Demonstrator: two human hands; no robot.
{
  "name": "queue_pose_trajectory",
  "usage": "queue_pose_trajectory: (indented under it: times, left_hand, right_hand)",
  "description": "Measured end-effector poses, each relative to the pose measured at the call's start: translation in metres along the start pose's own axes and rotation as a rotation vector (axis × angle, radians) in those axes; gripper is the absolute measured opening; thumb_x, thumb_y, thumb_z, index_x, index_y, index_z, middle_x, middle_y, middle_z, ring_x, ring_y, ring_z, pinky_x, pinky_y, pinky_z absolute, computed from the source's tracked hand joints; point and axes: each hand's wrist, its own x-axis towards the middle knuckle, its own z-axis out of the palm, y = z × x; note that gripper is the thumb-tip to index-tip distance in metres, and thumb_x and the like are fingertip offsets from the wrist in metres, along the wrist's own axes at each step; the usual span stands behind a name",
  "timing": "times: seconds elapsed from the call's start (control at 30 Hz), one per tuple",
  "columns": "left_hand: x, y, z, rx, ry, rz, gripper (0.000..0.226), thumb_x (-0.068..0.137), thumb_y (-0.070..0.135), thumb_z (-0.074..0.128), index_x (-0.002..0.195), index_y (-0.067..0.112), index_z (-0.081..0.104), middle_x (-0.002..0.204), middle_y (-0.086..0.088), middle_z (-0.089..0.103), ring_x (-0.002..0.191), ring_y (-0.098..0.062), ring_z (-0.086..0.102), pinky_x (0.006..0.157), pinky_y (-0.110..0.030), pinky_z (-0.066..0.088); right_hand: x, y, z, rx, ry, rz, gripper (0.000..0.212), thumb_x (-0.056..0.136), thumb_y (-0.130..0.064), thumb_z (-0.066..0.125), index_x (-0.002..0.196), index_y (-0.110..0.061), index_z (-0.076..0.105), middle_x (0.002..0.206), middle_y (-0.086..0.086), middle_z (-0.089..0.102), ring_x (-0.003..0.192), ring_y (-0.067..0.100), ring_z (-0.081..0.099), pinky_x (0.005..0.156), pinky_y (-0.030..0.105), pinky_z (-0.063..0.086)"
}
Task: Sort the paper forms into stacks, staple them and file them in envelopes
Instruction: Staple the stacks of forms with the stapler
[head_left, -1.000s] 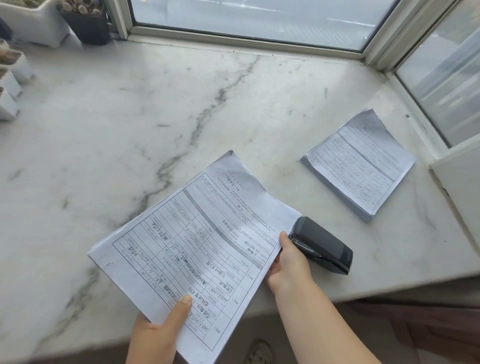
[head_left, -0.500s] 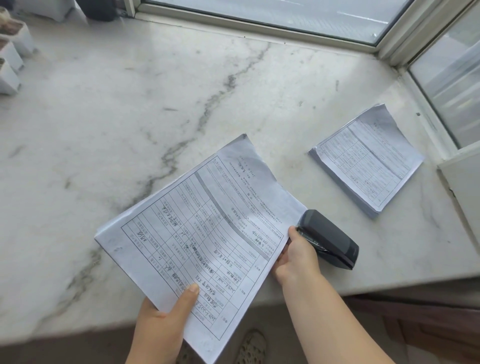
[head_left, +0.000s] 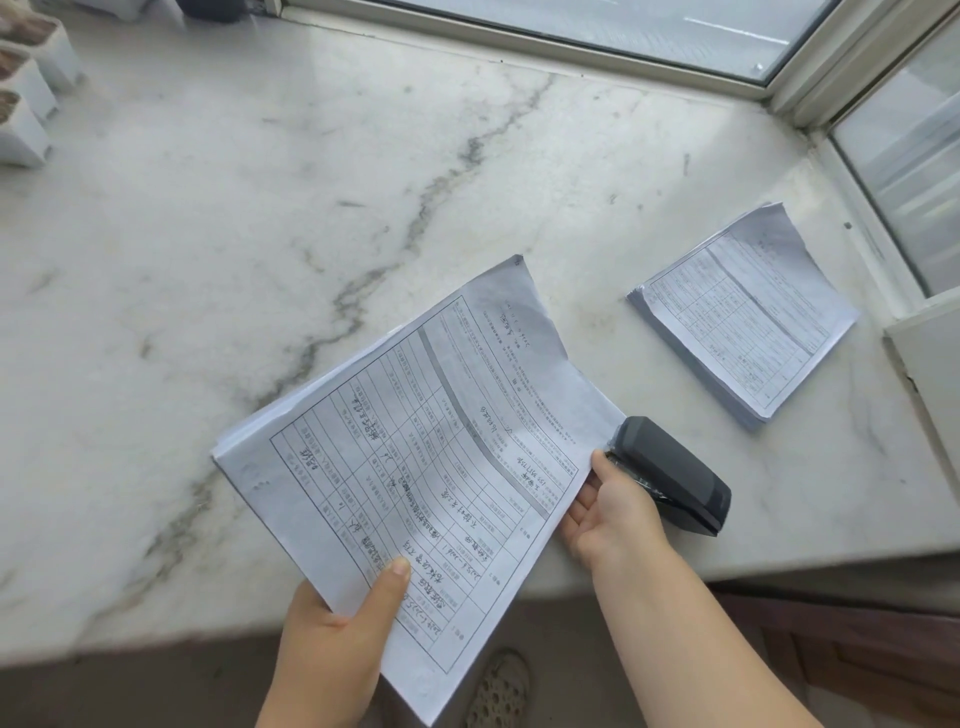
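My left hand (head_left: 332, 639) pinches the near corner of the forms (head_left: 415, 447), thumb on top and fingers hidden beneath. My right hand (head_left: 608, 509) holds the right edge, thumb on the top sheet and fingers curled under it. The forms are a small sheaf held up at a slant over the front of the sill (head_left: 260, 208); their far right corner touches or sits in the mouth of the stapler (head_left: 670, 475), though I cannot tell which. The stapler lies on the sill just beyond my right hand. A second stack (head_left: 743, 317) lies flat further right, well apart, near the window frame (head_left: 810, 73).

The far corner curls upward and the left edges look fanned. If I press now, the staple might miss lower sheets or crease the corner. The loose stapler could skid away.
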Motion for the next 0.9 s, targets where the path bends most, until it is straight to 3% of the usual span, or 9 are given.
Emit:
queue_pose_trajectory:
  times: [0.13,0.2,0.3,0.4,0.47,0.53,0.73,0.8,0.9]
  left_hand:
    - [-0.009,0.003,0.008,0.002,-0.001,0.027,0.027,0.082,-0.003,0.067,0.085,0.024,0.069,0.078,0.018,0.073,0.078,0.008,0.067,0.072,-0.017,0.051]
    - [-0.012,0.005,0.008,-0.007,-0.021,0.024,0.027,0.082,-0.002,0.066,0.084,0.024,0.069,0.075,0.019,0.073,0.074,0.009,0.066,0.064,-0.012,0.05]
    - [-0.012,0.006,0.007,-0.016,-0.061,0.032,0.028,0.083,-0.004,0.065,0.083,0.023,0.069,0.075,0.019,0.073,0.075,0.009,0.066,0.057,-0.004,0.047]
    - [-0.007,0.002,0.006,-0.01,-0.088,0.039,0.027,0.083,-0.005,0.064,0.084,0.022,0.07,0.077,0.017,0.073,0.076,0.008,0.067,0.057,-0.004,0.047]
    - [-0.003,0.0,0.006,-0.026,-0.088,0.042,0.027,0.083,-0.006,0.064,0.085,0.02,0.071,0.077,0.014,0.074,0.076,0.005,0.068,0.058,-0.006,0.048]
    - [0.0,-0.005,0.007,-0.038,-0.1,0.051,0.026,0.084,-0.007,0.062,0.087,0.017,0.071,0.081,0.012,0.075,0.08,0.001,0.069,0.059,-0.008,0.05]
    - [0.01,-0.012,0.013,-0.11,-0.112,0.048,0.028,0.085,-0.008,0.06,0.094,0.016,0.07,0.091,0.004,0.076,0.089,-0.01,0.071,0.066,-0.016,0.056]
    - [0.015,-0.015,0.016,-0.146,-0.104,0.007,0.027,0.085,-0.008,0.059,0.095,0.015,0.07,0.093,0.0,0.076,0.089,-0.014,0.072,0.066,-0.02,0.057]
    - [0.022,-0.017,0.025,-0.205,-0.105,-0.053,0.025,0.087,-0.008,0.057,0.102,0.008,0.069,0.097,-0.008,0.075,0.091,-0.023,0.072,0.073,-0.031,0.06]
  right_hand:
    - [0.003,0.0,0.001,0.003,0.008,-0.019,0.026,0.1,-0.03,0.052,0.105,-0.008,0.064,0.086,0.007,0.072,0.08,0.023,0.068,0.065,0.038,0.053]
    - [-0.001,-0.001,-0.003,-0.011,-0.013,-0.036,0.027,0.1,-0.03,0.053,0.107,-0.007,0.065,0.086,0.007,0.072,0.08,0.023,0.068,0.065,0.038,0.053]
    - [-0.017,-0.004,-0.024,-0.249,-0.053,-0.146,0.03,0.1,-0.034,0.053,0.099,-0.007,0.066,0.083,0.008,0.074,0.08,0.023,0.071,0.067,0.035,0.055]
    - [-0.05,-0.023,-0.06,-0.828,0.012,-0.605,0.016,0.095,-0.023,0.06,0.087,-0.013,0.069,0.068,0.0,0.072,0.066,0.017,0.07,0.062,0.029,0.053]
    - [-0.059,-0.057,-0.073,-0.991,0.051,-0.917,0.017,0.09,-0.019,0.065,0.073,-0.018,0.068,0.063,-0.006,0.07,0.058,0.01,0.065,0.062,0.024,0.049]
    - [-0.047,-0.098,-0.072,-1.059,0.028,-1.023,0.016,0.088,-0.019,0.066,0.073,-0.022,0.069,0.066,-0.009,0.07,0.062,0.007,0.06,0.066,0.023,0.047]
    - [0.019,-0.152,-0.017,-1.104,-0.364,-0.396,0.041,0.105,-0.033,0.035,0.099,-0.01,0.067,0.099,0.01,0.075,0.086,0.021,0.061,0.075,0.031,0.046]
    - [0.03,-0.145,-0.011,-1.255,-0.384,-0.344,0.043,0.105,-0.036,0.036,0.099,-0.008,0.069,0.096,0.009,0.076,0.086,0.018,0.06,0.071,0.027,0.045]
    - [0.041,-0.136,-0.012,-1.324,-0.306,-0.472,0.021,0.098,-0.024,0.053,0.088,-0.012,0.068,0.084,0.004,0.074,0.075,0.015,0.055,0.064,0.023,0.042]
